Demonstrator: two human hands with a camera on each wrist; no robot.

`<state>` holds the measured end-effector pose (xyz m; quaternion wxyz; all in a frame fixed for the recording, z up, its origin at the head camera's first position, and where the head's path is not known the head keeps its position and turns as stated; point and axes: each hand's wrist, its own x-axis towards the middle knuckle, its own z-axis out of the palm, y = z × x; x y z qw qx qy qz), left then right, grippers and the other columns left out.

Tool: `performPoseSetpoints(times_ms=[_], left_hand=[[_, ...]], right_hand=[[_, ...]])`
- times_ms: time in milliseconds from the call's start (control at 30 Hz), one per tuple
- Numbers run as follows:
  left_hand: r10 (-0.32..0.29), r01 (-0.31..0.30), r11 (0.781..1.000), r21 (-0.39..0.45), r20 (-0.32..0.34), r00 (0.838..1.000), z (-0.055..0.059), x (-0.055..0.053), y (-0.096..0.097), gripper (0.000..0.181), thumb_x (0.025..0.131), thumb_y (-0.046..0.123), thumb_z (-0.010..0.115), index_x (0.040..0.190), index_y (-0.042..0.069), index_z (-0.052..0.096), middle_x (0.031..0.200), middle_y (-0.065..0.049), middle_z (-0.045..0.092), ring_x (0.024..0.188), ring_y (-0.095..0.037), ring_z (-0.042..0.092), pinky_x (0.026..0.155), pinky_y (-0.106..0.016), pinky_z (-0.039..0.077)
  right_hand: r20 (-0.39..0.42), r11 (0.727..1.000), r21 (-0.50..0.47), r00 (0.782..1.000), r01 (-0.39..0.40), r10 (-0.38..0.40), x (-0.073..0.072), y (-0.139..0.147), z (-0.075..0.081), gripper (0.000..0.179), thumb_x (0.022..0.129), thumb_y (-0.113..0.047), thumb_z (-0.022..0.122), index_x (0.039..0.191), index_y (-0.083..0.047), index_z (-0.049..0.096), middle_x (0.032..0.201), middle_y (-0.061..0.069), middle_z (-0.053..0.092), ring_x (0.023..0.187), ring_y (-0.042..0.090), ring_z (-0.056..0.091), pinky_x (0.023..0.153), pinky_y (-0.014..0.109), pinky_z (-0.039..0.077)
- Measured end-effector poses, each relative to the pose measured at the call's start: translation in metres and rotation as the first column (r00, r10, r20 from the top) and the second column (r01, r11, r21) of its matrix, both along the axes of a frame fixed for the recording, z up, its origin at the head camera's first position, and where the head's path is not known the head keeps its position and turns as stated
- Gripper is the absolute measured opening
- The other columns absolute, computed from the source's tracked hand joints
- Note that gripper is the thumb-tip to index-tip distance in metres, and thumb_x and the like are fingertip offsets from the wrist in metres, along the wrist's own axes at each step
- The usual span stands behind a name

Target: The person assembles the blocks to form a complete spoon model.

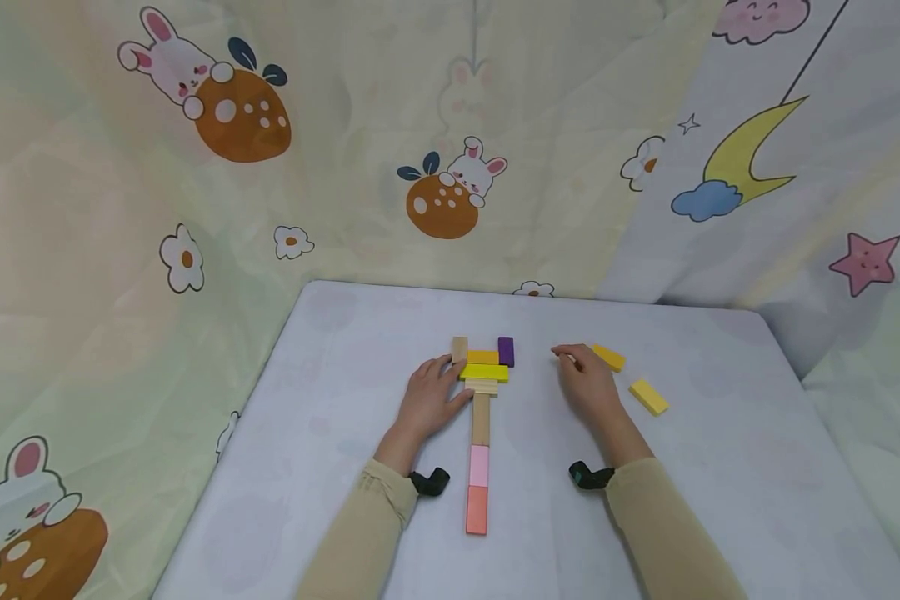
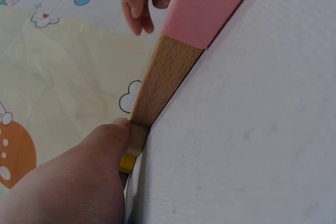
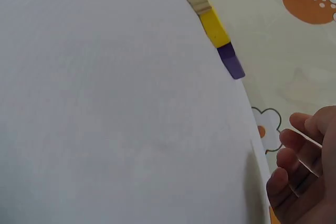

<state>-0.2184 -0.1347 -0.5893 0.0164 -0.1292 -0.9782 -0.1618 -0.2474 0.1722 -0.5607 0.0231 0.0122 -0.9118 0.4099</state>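
Colored wooden blocks lie in a figure on the white table. Its stem runs up from a coral block (image 1: 477, 510) through a pink block (image 1: 479, 465) to a long plain wood block (image 1: 481, 419). Above come thin plain strips (image 1: 482, 387), a bright yellow block (image 1: 483, 373) and an orange-yellow block (image 1: 483, 357). A plain block (image 1: 459, 348) and a purple block (image 1: 506, 352) stand at the top corners. My left hand (image 1: 429, 398) rests along the figure's left side, thumb by the strips. Right of the figure, my right hand (image 1: 588, 385) has loosely bent fingers, holding nothing.
Two loose yellow blocks lie on the right: one (image 1: 608, 357) just beside my right hand, the other (image 1: 648, 397) nearer my right forearm. The table (image 1: 330, 350) meets a printed cloth backdrop (image 1: 345, 192) at its far edge.
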Motion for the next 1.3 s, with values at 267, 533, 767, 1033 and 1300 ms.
performPoseSetpoints(times_ms=[267, 533, 767, 1033, 1300], left_hand=[[0.005, -0.005, 1.0, -0.001, 0.012, 1.0, -0.001, 0.0, 0.0, 0.065, 0.097, 0.061, 0.047, 0.154, 0.031, 0.036, 0.159, -0.005, 0.034, 0.144, -0.027, 0.034, 0.119, -0.05, 0.029], [0.002, -0.002, 1.0, 0.01, 0.005, 1.0, -0.001, 0.001, 0.0, 0.065, 0.097, 0.06, 0.048, 0.153, 0.03, 0.037, 0.158, -0.005, 0.035, 0.144, -0.028, 0.034, 0.118, -0.05, 0.03], [-0.005, 0.005, 1.0, 0.015, -0.005, 1.0, 0.0, 0.0, -0.001, 0.065, 0.097, 0.061, 0.047, 0.153, 0.03, 0.037, 0.158, -0.006, 0.036, 0.143, -0.028, 0.035, 0.118, -0.05, 0.031], [-0.006, 0.006, 1.0, 0.012, -0.015, 1.0, -0.001, -0.002, -0.002, 0.065, 0.097, 0.061, 0.047, 0.153, 0.03, 0.038, 0.158, -0.006, 0.036, 0.143, -0.028, 0.036, 0.117, -0.05, 0.032], [-0.008, 0.009, 1.0, 0.023, -0.014, 1.0, -0.002, 0.0, -0.002, 0.064, 0.097, 0.06, 0.048, 0.152, 0.029, 0.04, 0.157, -0.006, 0.037, 0.143, -0.028, 0.036, 0.117, -0.05, 0.032]], right_hand=[[0.014, 0.99, -0.1, 0.995, 0.095, -0.094, 0.016, 0.036, -0.013, 0.03, 0.105, -0.032, 0.044, 0.12, -0.021, 0.068, 0.115, 0.003, 0.07, 0.106, 0.02, 0.056, 0.089, 0.036, 0.044], [0.007, 0.978, -0.136, 0.987, 0.16, -0.16, 0.022, 0.06, -0.015, 0.032, 0.104, -0.037, 0.047, 0.119, -0.018, 0.069, 0.109, 0.003, 0.069, 0.079, 0.012, 0.054, 0.064, 0.019, 0.046], [-0.028, 0.961, -0.114, 0.966, 0.251, -0.255, 0.019, 0.073, -0.018, 0.027, 0.103, -0.032, 0.049, 0.119, -0.018, 0.066, 0.115, 0.0, 0.056, 0.078, 0.013, 0.049, 0.06, 0.017, 0.043], [0.036, 0.974, -0.016, 0.973, 0.228, -0.227, 0.008, 0.074, -0.013, 0.048, 0.102, -0.037, 0.048, 0.148, -0.023, 0.045, 0.157, 0.006, 0.037, 0.107, 0.027, 0.048, 0.085, 0.035, 0.046], [0.119, 0.981, 0.028, 0.974, 0.192, -0.194, 0.002, 0.074, -0.012, 0.053, 0.101, -0.039, 0.053, 0.147, -0.016, 0.046, 0.148, 0.013, 0.047, 0.118, 0.033, 0.049, 0.097, 0.049, 0.044]])
